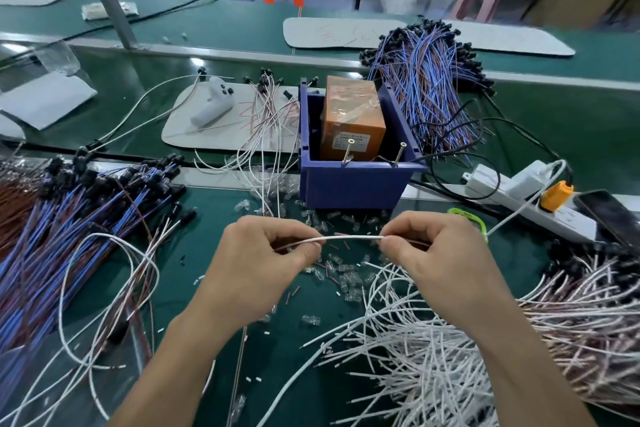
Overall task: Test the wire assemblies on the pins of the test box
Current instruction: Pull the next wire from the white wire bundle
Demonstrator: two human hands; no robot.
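Observation:
A thin white wire [349,237] is stretched level between my two hands, just in front of the test box. My left hand [266,260] pinches its left end and my right hand [436,256] pinches its right end. The test box is a blue plastic bin [353,184] holding an orange unit [351,118]. Two screw-like metal pins stand at the bin's front rim, the left pin [347,150] and the right pin [400,152]. The wire is held below the pins and apart from them.
Blue and brown wire bundles lie at the left [69,236] and behind the bin [433,87]. A heap of white wires [485,340] fills the right foreground. Small clear connectors [346,277] litter the green mat. A power strip [530,198] and phone [606,215] sit right.

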